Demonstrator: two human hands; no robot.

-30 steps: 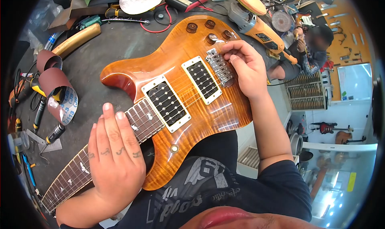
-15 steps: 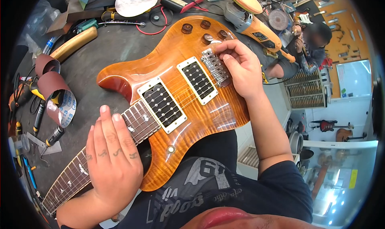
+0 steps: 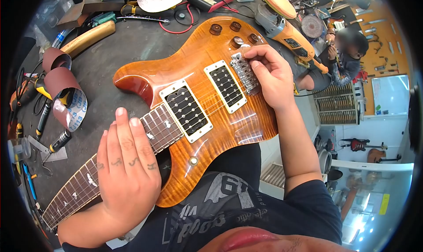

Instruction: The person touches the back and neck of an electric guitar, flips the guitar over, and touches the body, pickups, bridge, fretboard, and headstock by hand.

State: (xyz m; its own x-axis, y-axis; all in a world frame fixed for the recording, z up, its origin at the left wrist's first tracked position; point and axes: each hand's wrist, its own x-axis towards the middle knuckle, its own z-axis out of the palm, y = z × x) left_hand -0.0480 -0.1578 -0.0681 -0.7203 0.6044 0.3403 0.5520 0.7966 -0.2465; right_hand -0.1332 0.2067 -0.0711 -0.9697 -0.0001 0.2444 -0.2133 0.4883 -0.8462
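An amber flame-top electric guitar [image 3: 154, 71] lies across my lap and the bench edge, its neck pointing to the lower left. My left hand [image 3: 128, 168] is laid flat over the fretboard [image 3: 81, 181], fingers straight and close together across the strings. At the metal bridge [image 3: 245, 75], my right hand [image 3: 273, 75] has its thumb and forefinger curled together near the bridge's upper end. Whatever may be between those fingertips is hidden. Dark control knobs [image 3: 216, 29] sit just above, and two black pickups in cream frames [image 3: 186, 111] lie between my hands.
An orange power tool with a round pad [image 3: 293, 40] lies beyond the guitar's body. Curled sandpaper [image 3: 66, 86], a wooden handle [image 3: 90, 38] and screwdrivers [image 3: 61, 141] are at the left. A seated person [image 3: 346, 53] works at the back right.
The whole view has shifted slightly, so the guitar and bench appear a little farther right. Both hands keep nearly the same places on the guitar.
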